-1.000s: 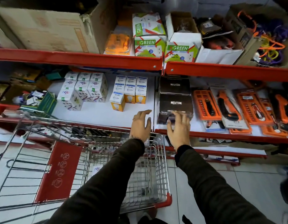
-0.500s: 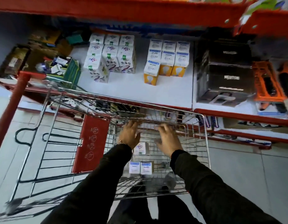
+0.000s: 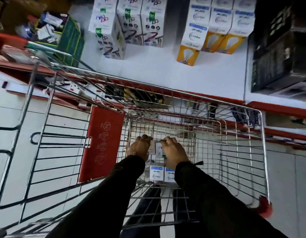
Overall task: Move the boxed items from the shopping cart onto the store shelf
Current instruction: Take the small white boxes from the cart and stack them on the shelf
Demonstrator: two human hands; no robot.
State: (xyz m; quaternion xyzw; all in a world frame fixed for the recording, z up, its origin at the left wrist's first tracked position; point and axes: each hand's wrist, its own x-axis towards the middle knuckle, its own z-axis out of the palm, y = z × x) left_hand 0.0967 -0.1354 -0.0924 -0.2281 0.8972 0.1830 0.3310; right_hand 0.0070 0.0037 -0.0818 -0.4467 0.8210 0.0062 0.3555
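Deep in the wire shopping cart [image 3: 262, 152], my left hand [image 3: 140, 146] and my right hand [image 3: 174, 152] close from both sides on white boxes [image 3: 156, 148] lying on the cart floor. Two more white boxes with blue tops [image 3: 163, 174] lie just nearer me, partly hidden by my sleeves. On the white store shelf [image 3: 166, 74] above the cart stand a group of white boxes with purple print [image 3: 128, 28] and a group of white and yellow bulb boxes [image 3: 212, 31].
A red panel [image 3: 102, 145] forms the cart's folded seat at left. A green box [image 3: 69, 40] of small items sits at the shelf's left, large black boxes [image 3: 282, 48] at its right. A lower red-edged shelf shows through the wire. Tiled floor lies below.
Both hands left the shelf edge and went down into the cart; they now grip boxes on its floor. My view has tilted downward and closer to the cart.
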